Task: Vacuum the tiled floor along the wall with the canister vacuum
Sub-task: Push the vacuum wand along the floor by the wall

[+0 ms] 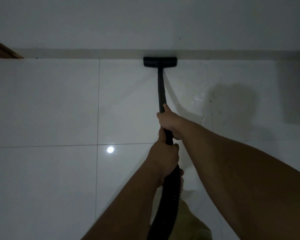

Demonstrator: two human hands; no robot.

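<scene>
Light level: dim, grey overall
Glare: a round bright reflection (110, 149) on the glossy floor (42, 104), with a fainter speck above it
Shadows: a soft dark patch (232, 99) on the floor at right
Sharpness: soft, slightly grainy
Edges: wall line (76, 53) bows slightly; corners darken

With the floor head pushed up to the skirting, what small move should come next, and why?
Probably slide the floor head sideways along the skirting: it already sits against it, both the right hand and left hand grip the wand, and floor flanks it.

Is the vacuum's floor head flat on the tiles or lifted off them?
Seemingly flat: the floor head sits low against the skirting strip, with no gap visible beneath it.
</scene>
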